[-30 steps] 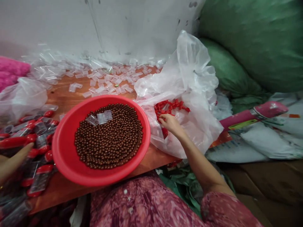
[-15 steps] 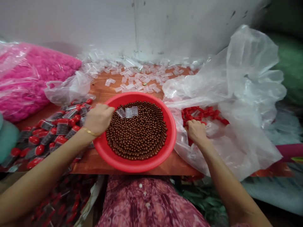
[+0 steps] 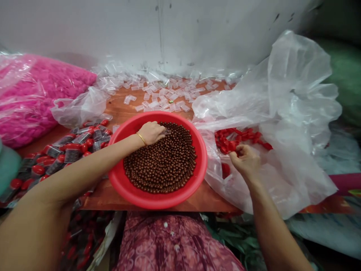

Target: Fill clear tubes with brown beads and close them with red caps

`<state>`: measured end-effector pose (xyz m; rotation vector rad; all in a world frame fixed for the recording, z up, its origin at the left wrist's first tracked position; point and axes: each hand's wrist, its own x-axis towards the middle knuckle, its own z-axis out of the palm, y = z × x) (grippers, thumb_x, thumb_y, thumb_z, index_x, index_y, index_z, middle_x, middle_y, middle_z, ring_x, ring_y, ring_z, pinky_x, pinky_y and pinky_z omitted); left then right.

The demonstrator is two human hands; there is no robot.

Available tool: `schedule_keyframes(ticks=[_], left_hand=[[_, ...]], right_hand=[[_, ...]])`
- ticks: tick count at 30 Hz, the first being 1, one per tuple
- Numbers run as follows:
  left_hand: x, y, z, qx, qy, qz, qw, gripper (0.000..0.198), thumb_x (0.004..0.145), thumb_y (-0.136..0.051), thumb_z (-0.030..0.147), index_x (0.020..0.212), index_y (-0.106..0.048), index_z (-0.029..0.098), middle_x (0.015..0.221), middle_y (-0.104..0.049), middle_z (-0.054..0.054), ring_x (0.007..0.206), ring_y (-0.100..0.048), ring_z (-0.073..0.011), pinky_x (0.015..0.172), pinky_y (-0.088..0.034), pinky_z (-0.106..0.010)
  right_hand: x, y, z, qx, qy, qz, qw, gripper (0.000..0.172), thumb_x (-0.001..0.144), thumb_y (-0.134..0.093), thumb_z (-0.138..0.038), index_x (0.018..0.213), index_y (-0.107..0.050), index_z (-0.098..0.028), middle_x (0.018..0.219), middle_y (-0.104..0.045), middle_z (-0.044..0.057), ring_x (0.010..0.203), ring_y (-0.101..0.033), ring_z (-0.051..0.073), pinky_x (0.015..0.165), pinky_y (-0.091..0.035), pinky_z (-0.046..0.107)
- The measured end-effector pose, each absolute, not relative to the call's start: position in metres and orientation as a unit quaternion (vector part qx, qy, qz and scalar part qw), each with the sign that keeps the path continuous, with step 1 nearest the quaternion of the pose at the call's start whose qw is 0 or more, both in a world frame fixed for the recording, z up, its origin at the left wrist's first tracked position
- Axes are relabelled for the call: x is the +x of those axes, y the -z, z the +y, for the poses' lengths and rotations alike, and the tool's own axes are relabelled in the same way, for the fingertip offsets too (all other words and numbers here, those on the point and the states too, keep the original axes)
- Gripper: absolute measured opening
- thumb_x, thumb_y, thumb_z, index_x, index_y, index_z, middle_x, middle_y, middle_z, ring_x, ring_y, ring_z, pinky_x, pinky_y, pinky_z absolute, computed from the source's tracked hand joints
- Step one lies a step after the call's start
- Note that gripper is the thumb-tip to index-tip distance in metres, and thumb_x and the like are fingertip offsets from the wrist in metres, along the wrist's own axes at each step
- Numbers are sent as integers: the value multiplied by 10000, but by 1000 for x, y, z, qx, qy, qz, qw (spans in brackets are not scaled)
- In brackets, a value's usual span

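Note:
A red basin [image 3: 118, 188] full of small brown beads [image 3: 160, 169] stands at the table's front edge. My left hand [image 3: 152, 132] reaches over its left rim, fingers closed on a clear plastic container [image 3: 167, 132] just above the beads. Other clear pieces may be hidden under that hand. To the right, my right hand [image 3: 246, 160] is at the mouth of a clear plastic bag [image 3: 270, 173]. Its thumb and fingers pinch a red cap at the edge of a heap of red caps [image 3: 225, 141]; the fingers partly cover it.
Filled containers with red caps [image 3: 73, 150] are heaped left of the basin. Behind them sits a large bag of pink pieces [image 3: 42, 90]. Empty clear containers [image 3: 166, 96] lie scattered along the back, before a pale wall [image 3: 126, 34]. More capped containers [image 3: 81, 241] are below the table.
My left hand has moved right, from the basin's left rim to the clear containers on the beads. My right hand has shifted slightly right, its fingers drawn back from among the red caps.

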<state>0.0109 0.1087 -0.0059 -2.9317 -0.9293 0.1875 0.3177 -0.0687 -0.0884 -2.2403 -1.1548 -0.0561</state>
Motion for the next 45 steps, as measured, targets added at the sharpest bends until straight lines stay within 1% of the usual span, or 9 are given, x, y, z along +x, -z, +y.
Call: schedule_keyframes(ticks=[4,8,13,18,21,27,33,39,45], left_hand=[[12,4,76,-914,-111,-377,-97,289,820,-480,355,738,-655,140,731,-677,-95,683,-611,-180,655,-448,-260],[16,17,70,-738,-206,-513,-387,310,758,-548,311,505,-562,133,477,-582,-34,392,-488,-115,470,-409,-223],[37,39,87,-658,-87,-572,-482,310,835,-508,283,581,-540,109,584,-615,-51,399,-500,-88,461,-432,-218],[48,48,88,-628,48,-566,-532,94,853,-507,214,819,-517,127,868,-658,-59,538,-577,-62,528,-478,-185],[42,47,85,-615,111,-539,-565,106,808,-553,152,909,-521,145,916,-653,-29,642,-605,-59,608,-498,-179],[21,32,76,-605,239,-441,-619,224,645,-677,76,827,-553,116,841,-652,2,811,-609,-96,902,-472,-294],[8,15,48,-517,231,-379,-732,229,696,-686,128,874,-544,103,812,-636,-17,710,-606,-93,769,-512,-285],[1,14,37,-514,190,-350,-760,236,730,-685,209,897,-549,113,776,-624,-7,669,-603,-81,704,-503,-243],[-1,24,42,-550,188,-278,-764,447,595,-793,367,865,-530,127,758,-578,22,652,-576,-78,665,-510,-244]], right_hand=[[309,79,-77,-787,-78,-384,478,198,586,-515,-292,761,-489,-204,604,-596,-4,520,-564,150,537,-459,285],[286,63,-81,-722,-187,-323,582,241,548,-550,-284,759,-455,-213,550,-593,-44,403,-521,116,423,-450,254],[264,47,-85,-667,-237,-317,631,219,573,-574,-250,764,-472,-212,494,-554,-78,343,-455,83,342,-381,203],[257,38,-86,-607,-279,-326,669,182,634,-504,-221,812,-537,-207,497,-472,-82,335,-373,65,329,-325,205],[256,37,-86,-591,-303,-338,666,149,648,-480,-238,783,-535,-203,516,-471,-69,331,-376,67,328,-327,216],[239,27,-82,-591,-346,-352,638,170,634,-518,-231,798,-550,-196,530,-518,-58,367,-454,85,344,-340,206],[210,10,-60,-567,-407,-373,611,276,651,-576,-350,859,-619,-174,499,-479,-60,381,-414,81,376,-357,222],[182,6,-32,-588,-401,-472,520,271,657,-658,-340,871,-603,-184,616,-555,-42,401,-423,63,384,-353,210],[170,4,-10,-547,-514,-494,439,303,646,-662,-366,860,-615,-156,489,-469,-81,365,-381,47,352,-343,182]])
